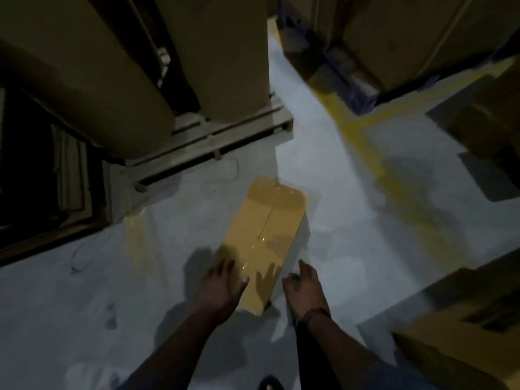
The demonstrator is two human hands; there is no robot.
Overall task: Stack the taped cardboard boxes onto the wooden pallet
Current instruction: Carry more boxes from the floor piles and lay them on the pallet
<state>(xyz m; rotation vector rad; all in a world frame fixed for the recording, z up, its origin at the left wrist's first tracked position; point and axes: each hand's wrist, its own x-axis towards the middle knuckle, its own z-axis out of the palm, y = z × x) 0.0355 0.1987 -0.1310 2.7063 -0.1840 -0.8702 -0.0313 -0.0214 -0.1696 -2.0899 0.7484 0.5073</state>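
A long taped cardboard box point(267, 235) lies on the grey floor, clear tape running along its top seam. My left hand point(222, 288) rests on the box's near left corner, thumb on the top face and fingers down the left side. My right hand point(305, 285) sits at the box's near right side, fingers curled toward its edge; whether it touches is unclear. The wooden pallet point(225, 136) stands beyond the box at upper left, loaded with tall cardboard boxes point(230, 52).
Another loaded stack point(394, 38) stands at upper right behind yellow floor lines point(363, 136). More cartons point(464, 342) sit at the right edge and lower right. A dark gap with flat cardboard point(70, 175) lies at left.
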